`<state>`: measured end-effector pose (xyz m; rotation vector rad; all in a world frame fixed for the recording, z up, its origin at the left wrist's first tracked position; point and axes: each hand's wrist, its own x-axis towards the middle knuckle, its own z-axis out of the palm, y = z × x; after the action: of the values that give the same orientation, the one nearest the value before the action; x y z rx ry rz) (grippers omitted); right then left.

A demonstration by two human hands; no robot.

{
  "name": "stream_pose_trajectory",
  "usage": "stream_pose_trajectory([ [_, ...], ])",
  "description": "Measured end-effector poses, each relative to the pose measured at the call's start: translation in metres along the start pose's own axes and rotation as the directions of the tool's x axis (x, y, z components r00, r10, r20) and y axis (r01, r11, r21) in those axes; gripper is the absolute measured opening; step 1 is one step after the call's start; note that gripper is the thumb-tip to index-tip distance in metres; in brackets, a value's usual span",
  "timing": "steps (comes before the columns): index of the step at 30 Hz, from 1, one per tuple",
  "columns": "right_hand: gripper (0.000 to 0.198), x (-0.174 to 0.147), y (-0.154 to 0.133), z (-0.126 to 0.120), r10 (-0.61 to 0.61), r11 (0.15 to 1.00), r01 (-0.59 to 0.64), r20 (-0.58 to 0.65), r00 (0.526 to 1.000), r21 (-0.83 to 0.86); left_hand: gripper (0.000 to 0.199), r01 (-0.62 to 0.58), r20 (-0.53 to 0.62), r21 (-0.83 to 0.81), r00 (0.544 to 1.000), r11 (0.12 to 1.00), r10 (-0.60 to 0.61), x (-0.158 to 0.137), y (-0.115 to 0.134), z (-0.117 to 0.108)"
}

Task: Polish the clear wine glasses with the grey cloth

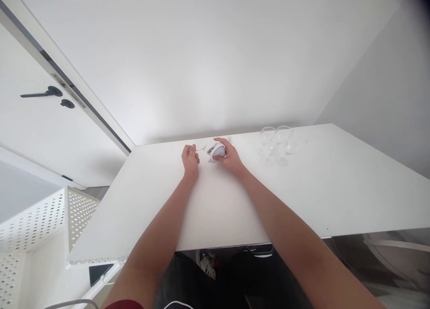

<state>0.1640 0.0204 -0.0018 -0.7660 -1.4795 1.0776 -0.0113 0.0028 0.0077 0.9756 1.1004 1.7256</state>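
Both my arms reach to the far edge of the white table (pixel 235 201). A clear wine glass (pixel 205 148) is held on its side between my hands, hard to make out against the white. My left hand (pixel 190 160) pinches its stem end. My right hand (pixel 229 158) is closed on a grey cloth (pixel 218 152) that sits at the glass's bowl. Whether the cloth is inside the bowl or wrapped around it I cannot tell.
Several clear stemmed glasses (pixel 278 144) stand grouped on the table to the right of my hands. A white wall runs behind the table. On the left are a white door with a black handle (pixel 42 93) and a white perforated shelf (pixel 36 224).
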Motion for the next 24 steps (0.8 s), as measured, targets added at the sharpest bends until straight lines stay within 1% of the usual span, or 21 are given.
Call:
stream_pose_trajectory([
  [3,0.060,0.001,0.001,-0.001,0.012,0.990,-0.005,-0.043,0.999,0.139,0.046,-0.015,0.020,0.014,1.000,1.000,0.015,0.000,-0.002,0.001],
  [5,0.054,0.002,0.003,-0.002,0.026,0.980,-0.012,-0.068,0.997,0.200,0.042,-0.048,0.044,0.020,0.998,0.999,0.047,-0.001,-0.002,0.001],
  [6,0.054,0.002,0.004,-0.002,0.053,0.973,-0.036,-0.068,0.996,0.226,0.041,-0.070,0.060,0.029,0.996,0.997,0.069,-0.001,-0.002,0.001],
  [9,0.055,0.004,0.008,-0.003,0.186,0.935,-0.164,-0.042,0.982,0.314,0.037,-0.146,0.109,0.076,0.985,0.986,0.137,-0.003,0.000,0.002],
  [11,0.051,0.006,0.009,-0.003,0.248,0.904,-0.207,-0.066,0.966,0.374,0.034,-0.185,0.141,0.120,0.976,0.975,0.168,-0.005,0.000,0.003],
  [14,0.044,0.007,0.007,-0.003,0.272,0.875,-0.185,-0.139,0.952,0.447,0.031,-0.219,0.176,0.168,0.966,0.961,0.190,-0.007,0.001,0.004],
  [15,0.044,0.007,0.006,-0.004,0.280,0.866,-0.187,-0.140,0.950,0.463,0.030,-0.219,0.178,0.172,0.966,0.960,0.189,-0.007,0.001,0.004],
  [18,0.044,0.007,0.004,-0.004,0.336,0.838,-0.266,-0.066,0.940,0.476,0.029,-0.180,0.148,0.138,0.976,0.974,0.160,-0.007,0.003,0.004],
  [20,0.045,0.007,0.003,-0.003,0.357,0.836,-0.308,-0.023,0.934,0.454,0.028,-0.151,0.117,0.103,0.983,0.983,0.139,-0.008,0.005,0.003],
  [22,0.047,0.005,0.003,-0.002,0.326,0.868,-0.292,-0.016,0.945,0.402,0.029,-0.135,0.092,0.070,0.988,0.988,0.128,-0.007,0.007,0.003],
  [24,0.057,0.004,0.004,0.001,0.242,0.924,-0.234,0.013,0.970,0.303,0.030,-0.123,0.060,0.031,0.991,0.992,0.121,-0.006,0.008,0.002],
])
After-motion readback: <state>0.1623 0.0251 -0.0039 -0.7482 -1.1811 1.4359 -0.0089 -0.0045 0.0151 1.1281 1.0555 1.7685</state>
